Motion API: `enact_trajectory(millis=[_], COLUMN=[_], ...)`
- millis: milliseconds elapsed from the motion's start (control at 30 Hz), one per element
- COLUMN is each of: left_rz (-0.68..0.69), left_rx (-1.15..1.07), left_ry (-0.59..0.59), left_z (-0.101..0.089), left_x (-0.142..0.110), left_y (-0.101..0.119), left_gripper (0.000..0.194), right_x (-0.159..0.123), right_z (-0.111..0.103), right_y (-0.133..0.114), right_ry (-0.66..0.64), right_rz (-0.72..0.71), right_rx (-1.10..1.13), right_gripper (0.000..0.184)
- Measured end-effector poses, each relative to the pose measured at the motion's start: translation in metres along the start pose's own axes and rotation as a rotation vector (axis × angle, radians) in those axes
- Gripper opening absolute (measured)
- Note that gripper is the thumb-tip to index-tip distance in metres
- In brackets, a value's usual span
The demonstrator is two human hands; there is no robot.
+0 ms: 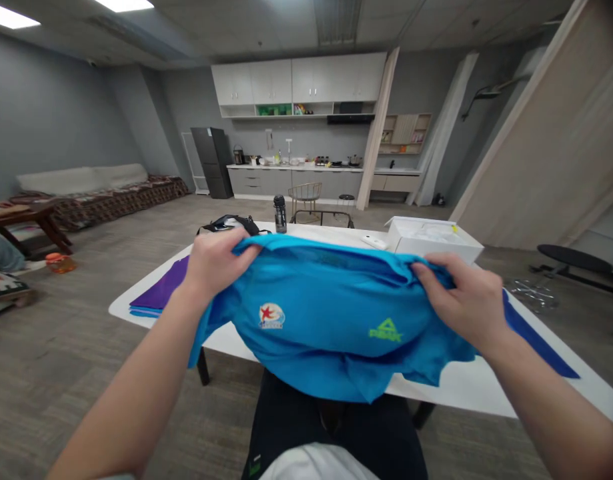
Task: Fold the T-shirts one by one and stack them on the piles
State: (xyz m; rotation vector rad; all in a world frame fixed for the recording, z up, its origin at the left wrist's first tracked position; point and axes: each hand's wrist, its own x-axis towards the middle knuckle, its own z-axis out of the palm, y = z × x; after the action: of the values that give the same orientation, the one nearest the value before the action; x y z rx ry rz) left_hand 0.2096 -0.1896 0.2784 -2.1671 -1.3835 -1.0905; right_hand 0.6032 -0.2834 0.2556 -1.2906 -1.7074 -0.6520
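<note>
A grey-walled room stretches ahead, with a sofa (96, 181) along the left wall and a kitchen counter (291, 168) under white cabinets (299, 83) at the far end. Nearer, a white table (456, 381) runs across in front of the person.

The left hand (213, 263) and the right hand (459, 293) are well apart, each clamped on the upper edge of a blue shirt (331, 320) with the cloth bunched in its grip. The shirt is held up over the near side of the table, stretched between the hands. Its lower part hangs loose and rumpled, and a round badge (271, 315) and a green logo (385, 330) face the person. It is neither folded nor laid down.

Just beyond the left hand, a flat stack of purple cloth (161, 290) lies neatly on the table, already folded. Under the right forearm, a strip of darker blue cloth (539, 340) stretches along the table. Past the shirt, an open white box (436, 252) sits at the far edge, holding something white that may be cloth or wrapping; the contents are hard to tell from here. A small white remote (375, 242) lies just beside the box, while a black bottle (280, 213) stands upright next to a black bag (231, 225).
</note>
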Motion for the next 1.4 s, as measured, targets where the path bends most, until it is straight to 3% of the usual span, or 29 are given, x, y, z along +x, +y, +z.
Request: enact_trajectory(millis=[100,167,233,333,433,600,700,800,867,933,1000,1100,1267,1400], left_rz=[0.005,0.011,0.02,0.023,-0.01,-0.12,-0.177,-0.195,-0.21,-0.232,-0.228,-0.138,-0.07,-0.205], left_rx=[0.04,0.065,0.087,0.134,0.163,0.141,0.148,0.126,0.094,0.055,0.015,-0.035,-0.186,-0.251], left_ry=[0.004,-0.031,-0.1,-0.244,-0.414,-0.688,-0.757,-0.763,-0.727,-0.627,-0.488,-0.383,-0.582,-0.687], left_z=[0.002,0.026,0.066,0.152,0.254,0.417,0.491,0.541,0.56,0.565,0.556,0.525,0.476,0.465], left_x=[0.059,0.098,0.13,0.158,0.155,0.108,0.085,0.081,0.085,0.089,0.088,0.075,0.032,0.013], left_y=[0.007,0.007,0.002,-0.012,-0.031,-0.056,-0.07,-0.084,-0.092,-0.097,-0.1,-0.102,-0.125,-0.165], left_gripper=[0.038,0.041,0.045,0.048,0.048,0.046,0.045,0.044,0.043,0.04,0.039,0.037,0.039,0.045], right_x=[0.046,0.075,0.096,0.106,0.087,0.027,0.0,-0.011,-0.01,-0.005,-0.003,-0.008,-0.045,-0.067], right_z=[0.007,0.031,0.068,0.146,0.236,0.374,0.436,0.48,0.499,0.507,0.502,0.47,0.393,0.364], right_y=[0.003,0.02,0.047,0.096,0.14,0.19,0.216,0.242,0.255,0.263,0.264,0.264,0.28,0.302], right_ry=[0.067,0.065,-0.003,-0.209,-0.461,-0.76,-0.871,-0.883,-0.865,-0.798,-0.676,-0.566,-0.62,-0.754], right_rz=[0.1,0.149,0.181,0.258,0.315,0.375,0.42,0.437,0.419,0.396,0.394,0.443,0.633,0.811], right_rx=[-0.097,-0.161,-0.227,-0.32,-0.379,-0.376,-0.33,-0.291,-0.258,-0.227,-0.215,-0.184,-0.233,-0.36], right_gripper=[0.037,0.045,0.049,0.046,0.042,0.042,0.041,0.041,0.041,0.04,0.04,0.036,0.037,0.054])
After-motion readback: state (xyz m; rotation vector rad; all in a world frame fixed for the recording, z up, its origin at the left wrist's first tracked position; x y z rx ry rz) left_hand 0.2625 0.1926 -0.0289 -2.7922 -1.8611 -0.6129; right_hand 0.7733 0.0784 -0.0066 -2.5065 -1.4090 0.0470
